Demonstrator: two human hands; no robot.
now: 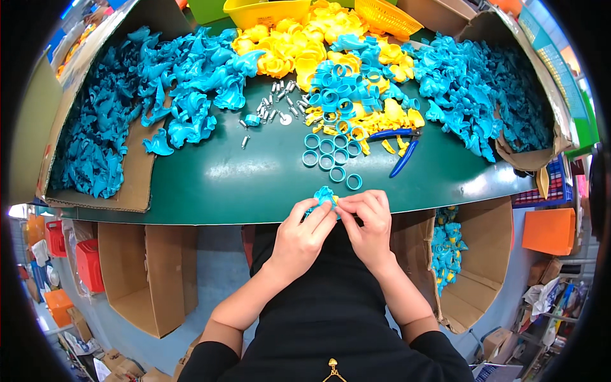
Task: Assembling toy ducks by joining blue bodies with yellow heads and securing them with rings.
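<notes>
At the near edge of the green table, my left hand (301, 237) and my right hand (368, 226) meet with fingers closed. Between them is a small blue plastic part (324, 195) with a bit of yellow showing; the fingertips cover much of it. My left fingers hold its blue body, while the right thumb and fingers pinch at its yellow side. Just beyond lie several loose blue rings (326, 147). A pair of blue-handled nippers (407, 151) rests to the right of them, and small metal springs (280, 97) are scattered farther left.
Yellow plastic parts (289, 54) are heaped at the back, before a yellow basket (388, 16). Blue parts spill from cardboard boxes on the left (139, 167) and right (528, 159). Below the table edge, a carton (480, 280) at right holds blue-and-yellow pieces; another carton (130, 280) stands at left.
</notes>
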